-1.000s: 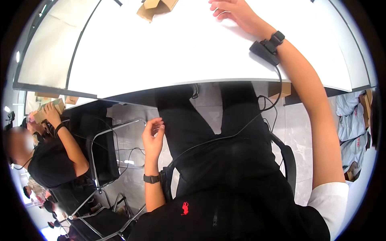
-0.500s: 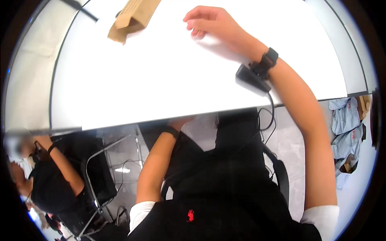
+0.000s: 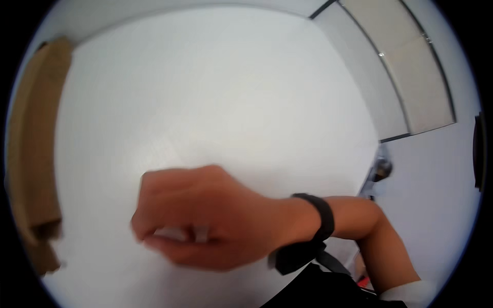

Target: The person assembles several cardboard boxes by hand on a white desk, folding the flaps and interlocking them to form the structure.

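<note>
My right hand (image 3: 205, 220) is large and close in the lower middle of the view, raised over the white table. Its fingers are curled in and the thumb meets them, leaving a small gap through which a pale surface shows. I see nothing held in it. Round the wrist goes a black band (image 3: 321, 218) with a dark device (image 3: 298, 255) on its underside. My left hand is out of view. Along the left edge lies an open-ended brown cardboard box (image 3: 41, 138), well apart from my right hand.
The white tabletop (image 3: 231, 102) fills the middle. A low partition panel (image 3: 354, 66) borders it at the upper right, with beige panels (image 3: 411, 77) beyond. Past the table's right edge sits a grey and dark bundle (image 3: 382, 164), partly blurred.
The view has swung up and over the table. My right hand is now much closer and more tightly curled. The box appears farther left, and my left arm has gone from view.
</note>
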A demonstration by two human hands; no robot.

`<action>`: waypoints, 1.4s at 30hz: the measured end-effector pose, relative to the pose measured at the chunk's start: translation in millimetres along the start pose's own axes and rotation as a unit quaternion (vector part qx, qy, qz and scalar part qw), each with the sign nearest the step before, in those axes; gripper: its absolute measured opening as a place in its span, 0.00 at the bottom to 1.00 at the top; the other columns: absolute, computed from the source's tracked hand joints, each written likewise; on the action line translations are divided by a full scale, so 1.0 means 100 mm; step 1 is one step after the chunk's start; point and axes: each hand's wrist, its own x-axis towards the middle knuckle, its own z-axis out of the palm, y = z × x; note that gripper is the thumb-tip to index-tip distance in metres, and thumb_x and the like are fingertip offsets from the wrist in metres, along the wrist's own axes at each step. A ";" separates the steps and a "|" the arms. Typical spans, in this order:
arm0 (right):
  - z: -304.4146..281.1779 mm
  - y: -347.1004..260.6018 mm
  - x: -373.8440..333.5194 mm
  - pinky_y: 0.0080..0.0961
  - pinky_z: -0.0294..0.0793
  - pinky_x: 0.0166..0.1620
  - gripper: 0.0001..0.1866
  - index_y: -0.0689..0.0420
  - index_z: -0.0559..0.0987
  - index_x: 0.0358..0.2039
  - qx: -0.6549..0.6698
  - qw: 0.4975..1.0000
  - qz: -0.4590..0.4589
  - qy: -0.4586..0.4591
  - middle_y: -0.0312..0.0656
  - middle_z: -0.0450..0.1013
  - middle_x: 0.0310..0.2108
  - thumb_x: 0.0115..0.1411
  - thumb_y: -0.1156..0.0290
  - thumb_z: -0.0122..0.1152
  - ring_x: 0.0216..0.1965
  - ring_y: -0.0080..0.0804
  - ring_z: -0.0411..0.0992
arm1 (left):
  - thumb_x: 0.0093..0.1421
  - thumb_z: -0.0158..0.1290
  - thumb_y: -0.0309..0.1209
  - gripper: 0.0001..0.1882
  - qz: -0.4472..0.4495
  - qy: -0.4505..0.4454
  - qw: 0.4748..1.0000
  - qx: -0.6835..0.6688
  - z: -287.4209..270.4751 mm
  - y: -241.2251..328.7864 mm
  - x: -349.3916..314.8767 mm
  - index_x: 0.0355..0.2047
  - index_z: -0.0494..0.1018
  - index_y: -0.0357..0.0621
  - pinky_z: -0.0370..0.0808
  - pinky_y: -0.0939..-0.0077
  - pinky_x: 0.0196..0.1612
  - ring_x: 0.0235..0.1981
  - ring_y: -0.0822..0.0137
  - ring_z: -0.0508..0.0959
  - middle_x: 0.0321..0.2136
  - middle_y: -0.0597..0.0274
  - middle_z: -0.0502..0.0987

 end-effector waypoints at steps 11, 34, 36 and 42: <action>0.28 -0.05 0.07 0.32 0.64 0.29 0.02 0.61 0.77 0.29 -0.044 0.999 0.029 -0.007 0.43 0.66 0.30 0.56 0.81 0.61 0.26 0.39 0.65 | 0.57 0.59 0.23 0.15 -0.071 0.014 0.993 -0.092 0.33 -0.14 -0.09 0.45 0.77 0.36 0.77 0.70 0.44 0.39 0.66 0.81 0.39 0.55 0.81; 0.51 -0.20 0.09 0.27 0.66 0.25 0.07 0.65 0.80 0.26 -0.082 0.990 0.050 0.099 0.47 0.72 0.26 0.58 0.74 0.64 0.22 0.33 0.70 | 0.54 0.59 0.23 0.15 -0.092 0.019 0.985 -0.142 0.51 -0.29 -0.24 0.44 0.76 0.36 0.76 0.70 0.44 0.39 0.66 0.80 0.39 0.55 0.81; 0.52 -0.18 0.07 0.27 0.67 0.26 0.04 0.64 0.80 0.27 -0.084 0.991 0.046 0.094 0.47 0.72 0.27 0.56 0.77 0.64 0.24 0.35 0.70 | 0.54 0.59 0.23 0.15 -0.094 0.020 0.985 -0.145 0.54 -0.28 -0.25 0.44 0.76 0.36 0.76 0.70 0.44 0.39 0.66 0.80 0.39 0.55 0.81; 0.67 0.16 0.08 0.24 0.67 0.22 0.03 0.65 0.83 0.23 0.005 0.976 -0.129 0.177 0.48 0.74 0.23 0.51 0.79 0.68 0.21 0.33 0.71 | 0.54 0.59 0.22 0.15 -0.109 0.025 0.981 -0.161 0.59 -0.30 -0.30 0.43 0.76 0.36 0.76 0.70 0.44 0.39 0.66 0.80 0.39 0.55 0.81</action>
